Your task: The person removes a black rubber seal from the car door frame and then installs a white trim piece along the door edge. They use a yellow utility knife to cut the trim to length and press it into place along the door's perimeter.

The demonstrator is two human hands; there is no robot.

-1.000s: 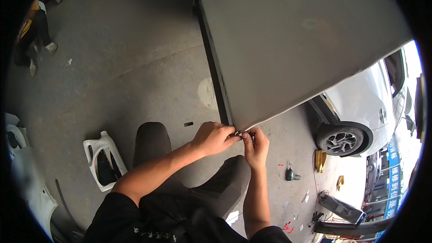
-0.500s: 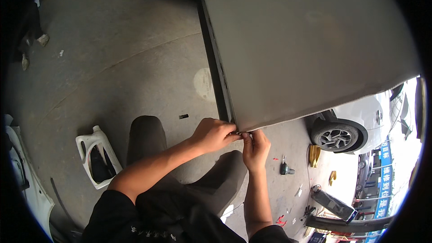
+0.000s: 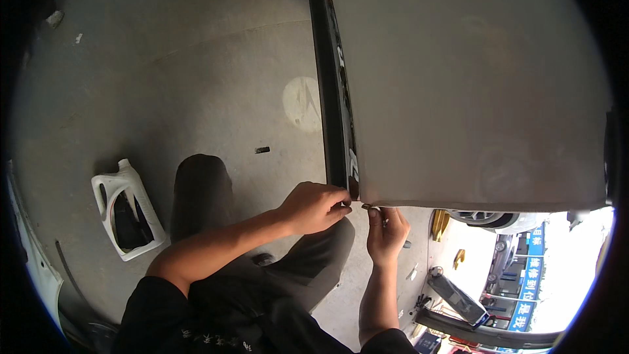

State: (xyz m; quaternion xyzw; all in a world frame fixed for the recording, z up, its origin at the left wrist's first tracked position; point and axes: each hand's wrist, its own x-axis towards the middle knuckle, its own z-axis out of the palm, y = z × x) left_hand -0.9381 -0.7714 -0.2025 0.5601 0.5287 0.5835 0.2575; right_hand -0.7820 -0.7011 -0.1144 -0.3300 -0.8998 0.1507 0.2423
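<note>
A large grey panel, which looks like a car door, fills the upper right, with a black strip along its left edge. Close to the panel's lower left corner, my left hand is closed in a pinch. What lies between its fingertips is too small to make out. My right hand pinches at the bottom edge just right of the corner. A small dark, metallic-looking piece shows at its thumb and fingertip. The fingertips of the two hands are slightly apart.
A cut-open white jug stands on the concrete floor at left. A small black piece lies near my knee. Beyond my right hand are yellow blocks, a long dark part and a car wheel.
The view has shifted, and the panel's bottom edge now looks more level, covering most of the white car. My fingertips have separated a little; both hands stay by the corner.
</note>
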